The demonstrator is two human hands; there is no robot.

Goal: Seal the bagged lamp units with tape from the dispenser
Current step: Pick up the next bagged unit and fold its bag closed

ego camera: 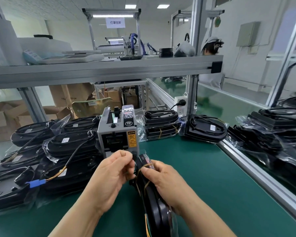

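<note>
At six o'clock, standing on edge on the green table [212, 177] and wrapped in clear film: a bagged lamp unit [155, 207], clasped at its top end. Pinching that end with curled fingertips, the left hand [113, 173]; curled round it from the opposite side, the right hand [162, 178]. Cannot tell whether tape sits between the fingers. Just beyond, at twelve o'clock, the grey tape dispenser [118, 132]. Heaped at nine to ten o'clock, more bagged units [67, 147]; at one o'clock, a smaller bagged stack [160, 124]. Farthest, overhead, an aluminium shelf [109, 69].
</note>
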